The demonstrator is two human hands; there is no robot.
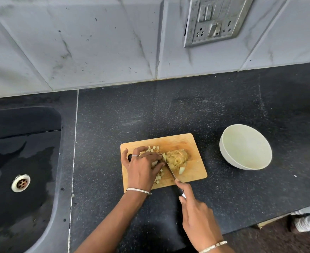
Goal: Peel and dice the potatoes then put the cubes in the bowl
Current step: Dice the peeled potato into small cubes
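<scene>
A wooden cutting board (192, 170) lies on the black counter. On it sits a peeled, sliced potato (178, 157), with small potato cubes (153, 148) scattered at its left and near the front. My left hand (143, 167) presses down on potato pieces at the board's left side, fingers curled. My right hand (196, 212) grips the handle of a knife (170, 170), whose blade runs diagonally across the board between my left fingers and the sliced potato. A white bowl (229, 157) stands empty to the right of the board.
A black sink (22, 161) with a metal drain fills the left side. The tiled wall with a switch and socket plate (214, 21) rises behind the counter. The counter's front edge (260, 221) runs diagonally at the lower right.
</scene>
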